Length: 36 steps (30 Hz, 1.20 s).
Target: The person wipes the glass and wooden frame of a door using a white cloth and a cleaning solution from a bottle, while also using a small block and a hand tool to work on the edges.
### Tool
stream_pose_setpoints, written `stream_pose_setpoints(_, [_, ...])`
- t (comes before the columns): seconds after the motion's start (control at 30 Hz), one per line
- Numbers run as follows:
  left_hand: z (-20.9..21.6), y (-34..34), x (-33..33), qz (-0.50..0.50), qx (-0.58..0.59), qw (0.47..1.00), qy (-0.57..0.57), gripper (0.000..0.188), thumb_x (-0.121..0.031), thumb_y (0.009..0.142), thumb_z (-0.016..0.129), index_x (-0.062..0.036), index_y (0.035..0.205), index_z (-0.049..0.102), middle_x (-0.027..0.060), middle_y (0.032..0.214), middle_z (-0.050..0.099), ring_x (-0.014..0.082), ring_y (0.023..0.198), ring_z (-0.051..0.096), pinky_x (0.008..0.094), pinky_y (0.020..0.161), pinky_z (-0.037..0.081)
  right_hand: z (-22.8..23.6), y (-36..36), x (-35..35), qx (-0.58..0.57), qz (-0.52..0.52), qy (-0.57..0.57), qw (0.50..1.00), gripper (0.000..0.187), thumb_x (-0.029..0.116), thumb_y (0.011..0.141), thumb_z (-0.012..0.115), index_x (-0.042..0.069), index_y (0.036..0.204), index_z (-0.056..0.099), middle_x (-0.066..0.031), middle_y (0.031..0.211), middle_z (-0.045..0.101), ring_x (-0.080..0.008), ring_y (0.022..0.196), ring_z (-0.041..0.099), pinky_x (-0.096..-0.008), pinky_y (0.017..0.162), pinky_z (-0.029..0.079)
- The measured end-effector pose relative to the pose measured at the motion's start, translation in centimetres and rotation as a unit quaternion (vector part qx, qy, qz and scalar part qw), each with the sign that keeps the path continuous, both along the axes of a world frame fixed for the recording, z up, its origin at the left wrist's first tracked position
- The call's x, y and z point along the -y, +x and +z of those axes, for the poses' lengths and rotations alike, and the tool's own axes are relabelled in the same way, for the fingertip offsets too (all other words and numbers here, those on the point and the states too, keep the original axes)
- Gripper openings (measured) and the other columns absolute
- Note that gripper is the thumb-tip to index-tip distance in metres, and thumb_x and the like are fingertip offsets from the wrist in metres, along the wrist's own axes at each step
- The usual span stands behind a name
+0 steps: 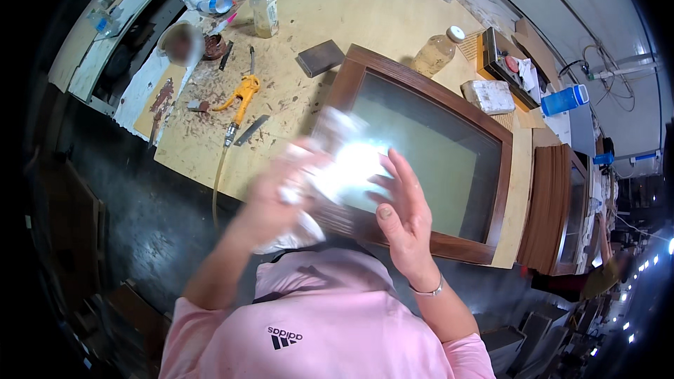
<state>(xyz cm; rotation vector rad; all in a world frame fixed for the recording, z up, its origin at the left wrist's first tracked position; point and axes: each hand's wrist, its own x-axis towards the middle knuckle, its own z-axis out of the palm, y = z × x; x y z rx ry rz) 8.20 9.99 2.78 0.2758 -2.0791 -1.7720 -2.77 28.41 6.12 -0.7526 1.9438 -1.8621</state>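
My left hand [277, 179] is closed on a crumpled white cloth [337, 133], both smeared by motion. The cloth hangs over the near left corner of a brown wooden framed glass panel [421, 144], with a loose end dangling by my shirt. Whether it touches the frame I cannot tell. Beside it my right hand [408, 221], wearing a bracelet, is raised above the panel's near edge. Its fingers are apart and hold nothing. A bright glare on the glass lies between the two hands.
On the stained table [302, 0] lie a yellow air gun [244, 95] with its hose, a dark flat block [320, 58] and a scraper [251, 130]. Bottles [437, 52], a white-wrapped block [488, 97] and a tool box [509, 63] stand behind. Stacked brown panels [544, 207] are at right.
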Motion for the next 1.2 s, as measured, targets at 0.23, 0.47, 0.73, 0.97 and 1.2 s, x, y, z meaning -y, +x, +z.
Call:
stream_pose_setpoints(0.23, [-2.0, 5.8, 1.0, 0.039, 0.097, 0.923, -0.371, 0.048, 0.0, 0.066, 0.076, -0.0101, 0.113, 0.074, 0.0164, 0.123, 0.063, 0.0345, 0.117, 0.058, 0.0423, 0.1, 0.047, -4.4, -1.9, -10.0, -0.287, 0.02, 0.228, 0.93, 0.044, 0.008, 0.079, 0.073, 0.0, 0.121, 0.064, -0.0197, 0.124, 0.059, -0.0391, 0.11, 0.058, -0.0449, 0.095, 0.049])
stream_pose_setpoints(0.47, [-2.6, 8.5, 0.4, 0.3, 0.081, 0.904, -0.293, 0.045, 0.008, 0.07, 0.072, -0.0047, 0.113, 0.072, 0.0181, 0.118, 0.064, 0.0333, 0.116, 0.059, 0.0394, 0.099, 0.046, -6.1, 0.2, -12.1, -0.436, 0.111, 0.314, 0.836, 0.064, 0.015, 0.078, 0.074, -0.001, 0.136, 0.053, -0.023, 0.141, 0.051, -0.0427, 0.128, 0.05, -0.0512, 0.107, 0.042])
stream_pose_setpoints(0.73, [3.1, 0.4, -1.0, 0.155, -0.148, 0.93, 0.298, 0.037, -0.013, 0.105, 0.049, 0.0028, 0.138, 0.048, 0.0156, 0.124, 0.065, 0.0248, 0.106, 0.069, 0.0413, 0.093, 0.056, -6.9, 0.0, -13.0, -0.473, 0.139, 0.343, 0.799, 0.076, 0.016, 0.079, 0.07, -0.006, 0.146, 0.04, -0.0254, 0.151, 0.042, -0.0392, 0.139, 0.044, -0.0531, 0.11, 0.039])
stream_pose_setpoints(0.97, [2.5, -11.3, 4.1, 0.12, -0.057, 0.991, 0.027, 0.033, -0.015, 0.103, 0.055, 0.0011, 0.131, 0.055, 0.0118, 0.125, 0.063, 0.0204, 0.108, 0.063, 0.0336, 0.094, 0.05, -8.1, 0.7, -13.9, -0.472, 0.125, 0.335, 0.806, 0.077, 0.014, 0.081, 0.066, -0.008, 0.149, 0.036, -0.0253, 0.158, 0.032, -0.0391, 0.143, 0.038, -0.0521, 0.113, 0.035])
stream_pose_setpoints(1.2, [-6.3, -15.6, -11.1, -0.181, -0.133, 0.889, -0.399, 0.037, -0.021, 0.09, 0.064, -0.0103, 0.125, 0.067, 0.0151, 0.13, 0.06, 0.0369, 0.122, 0.055, 0.0496, 0.111, 0.037, -7.5, 1.8, -14.9, -0.378, 0.001, 0.292, 0.879, 0.064, 0.011, 0.075, 0.072, -0.005, 0.134, 0.052, -0.0255, 0.14, 0.048, -0.0414, 0.128, 0.049, -0.0516, 0.107, 0.04])
